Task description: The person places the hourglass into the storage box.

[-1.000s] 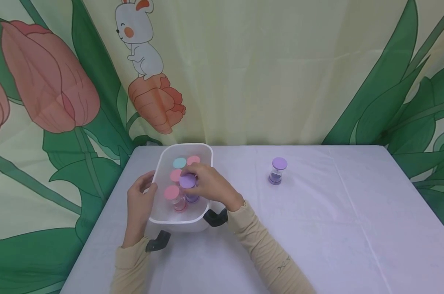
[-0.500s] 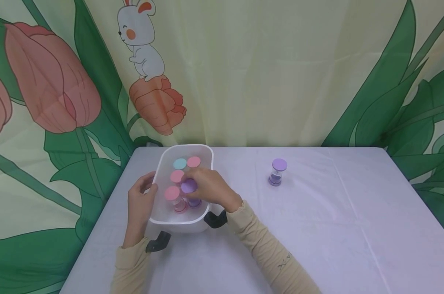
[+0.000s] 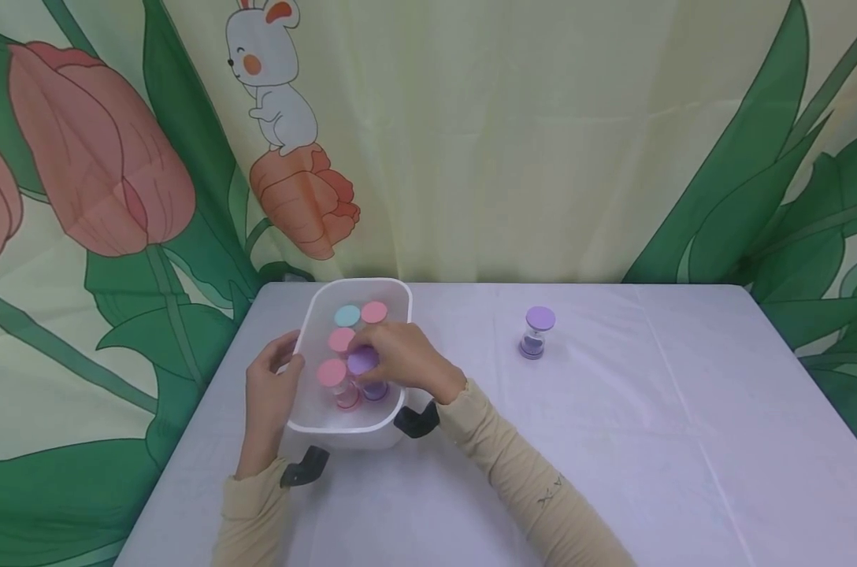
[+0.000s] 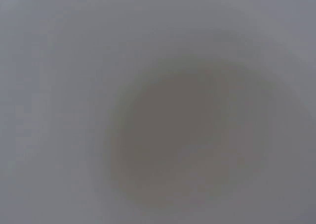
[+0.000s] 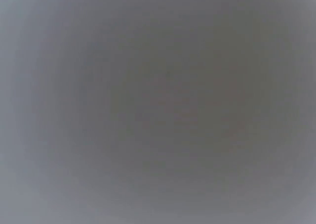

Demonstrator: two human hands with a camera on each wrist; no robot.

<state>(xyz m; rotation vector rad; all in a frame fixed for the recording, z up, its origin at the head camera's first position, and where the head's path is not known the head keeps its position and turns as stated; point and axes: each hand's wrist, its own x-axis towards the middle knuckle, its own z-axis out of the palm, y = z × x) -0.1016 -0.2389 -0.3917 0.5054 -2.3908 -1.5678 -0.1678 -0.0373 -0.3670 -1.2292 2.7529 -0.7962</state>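
Observation:
In the head view, a white plastic bin [image 3: 347, 431] stands on the table with several small hourglasses inside. My right hand [image 3: 408, 358] reaches over its right rim and grips a purple-capped hourglass [image 3: 363, 361] by the top, thumb and fingers on either side of the cap. Close beside it stands a pink-capped hourglass [image 3: 333, 376]. Farther back are a blue-capped hourglass [image 3: 346, 316] and two more with pink caps. My left hand [image 3: 270, 386] rests against the bin's left side, fingertips and thumb at the rim. Both wrist views are only a grey blur.
Another purple-capped hourglass [image 3: 538, 331] stands upright on the white tablecloth [image 3: 613, 441], well right of the bin. Behind the table hangs a curtain [image 3: 513, 157] printed with tulips, leaves and a rabbit. Dark wrist mounts [image 3: 416, 420] sit close to the bin's front.
The purple-capped hourglass in my right hand has shifted slightly toward the front of the bin since a second ago, and has hardly moved in the last half second. My left hand stays put.

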